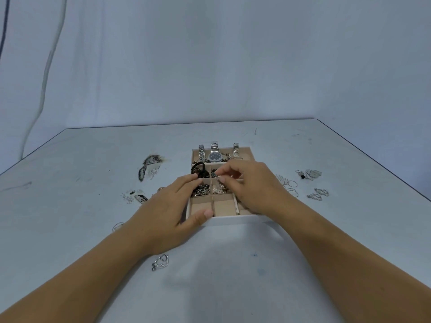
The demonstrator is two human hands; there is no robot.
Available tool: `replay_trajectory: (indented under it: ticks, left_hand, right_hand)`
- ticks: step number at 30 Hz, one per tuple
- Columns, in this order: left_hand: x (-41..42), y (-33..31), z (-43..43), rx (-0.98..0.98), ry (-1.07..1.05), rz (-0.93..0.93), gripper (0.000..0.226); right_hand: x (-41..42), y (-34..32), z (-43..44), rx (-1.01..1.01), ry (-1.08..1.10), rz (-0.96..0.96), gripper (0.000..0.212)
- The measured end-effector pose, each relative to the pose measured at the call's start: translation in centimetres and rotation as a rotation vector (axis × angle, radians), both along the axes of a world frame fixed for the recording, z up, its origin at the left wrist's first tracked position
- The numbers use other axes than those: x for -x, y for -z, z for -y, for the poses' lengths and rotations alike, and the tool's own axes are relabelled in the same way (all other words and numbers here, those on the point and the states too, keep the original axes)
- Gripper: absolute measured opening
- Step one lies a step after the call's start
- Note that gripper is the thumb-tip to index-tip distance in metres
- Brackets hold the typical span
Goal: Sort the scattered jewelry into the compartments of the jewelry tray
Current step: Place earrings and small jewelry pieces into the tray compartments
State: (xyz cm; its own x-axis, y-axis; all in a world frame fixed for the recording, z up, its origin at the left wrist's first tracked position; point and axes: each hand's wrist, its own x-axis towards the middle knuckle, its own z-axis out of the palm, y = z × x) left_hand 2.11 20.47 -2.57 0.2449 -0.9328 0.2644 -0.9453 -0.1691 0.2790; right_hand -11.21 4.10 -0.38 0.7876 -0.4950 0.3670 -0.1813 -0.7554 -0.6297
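The white jewelry tray [233, 220] with beige compartments lies mid-table. Its far row holds watches [214, 156]; black hair ties [198, 169], tangled chains [201, 190] and pearl pieces [218, 189] fill middle compartments. Two near compartments show bare beige lining. My left hand [168, 213] rests on the tray's near-left corner, thumb on the front rim, fingers reaching over the chains. Above the middle compartments, my right hand [247, 185] pinches a small piece of jewelry between thumb and fingertips; the piece is too small to identify.
Loose jewelry lies scattered on the grey table: a heart pendant [161, 262] near my left forearm, hoops [291, 187] and silver earrings [318, 194] to the right, a leaf-shaped piece [310, 174] farther right, dark and beaded items [149, 169] to the left.
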Motion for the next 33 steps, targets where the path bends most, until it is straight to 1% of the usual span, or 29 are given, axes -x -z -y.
replay_trajectory:
  ticks: [6,9,13,18,21,24,29,31,33]
  left_hand:
    - [0.0,0.1,-0.1,-0.012,-0.009,-0.02,0.084]
    - [0.0,0.2,-0.1,-0.005,-0.005,-0.026,0.085]
    - [0.0,0.3,-0.1,-0.013,-0.01,-0.022,0.085]
    - [0.1,0.2,-0.2,-0.028,-0.015,-0.017,0.085]
    - [0.1,0.2,-0.2,-0.033,-0.018,-0.01,0.086]
    - [0.1,0.2,-0.2,-0.036,-0.018,-0.014,0.088]
    - [0.1,0.2,-0.2,-0.035,-0.019,-0.014,0.087]
    - [0.1,0.1,-0.1,-0.035,-0.017,-0.015,0.087]
    - [0.1,0.0,-0.2,-0.036,-0.015,-0.02,0.086]
  right_hand:
    - [-0.3,0.3,0.4,0.13,0.003,-0.117,0.006]
    - [0.0,0.5,0.4,0.225,-0.052,-0.202,0.025]
    - [1.1,0.5,0.2,0.241,-0.093,-0.291,0.043]
    - [2.7,-0.5,0.3,0.264,-0.058,-0.297,0.044]
    - [3.6,-1.0,0.7,0.29,-0.068,-0.392,0.048]
    - [4.3,-0.1,0.7,0.344,-0.069,-0.486,0.056]
    - [4.5,2.0,0.5,0.31,-0.048,-0.354,0.059]
    - [4.3,2.3,0.6,0.307,-0.037,-0.338,0.063]
    - [4.2,2.3,0.6,0.308,-0.034,-0.327,0.062]
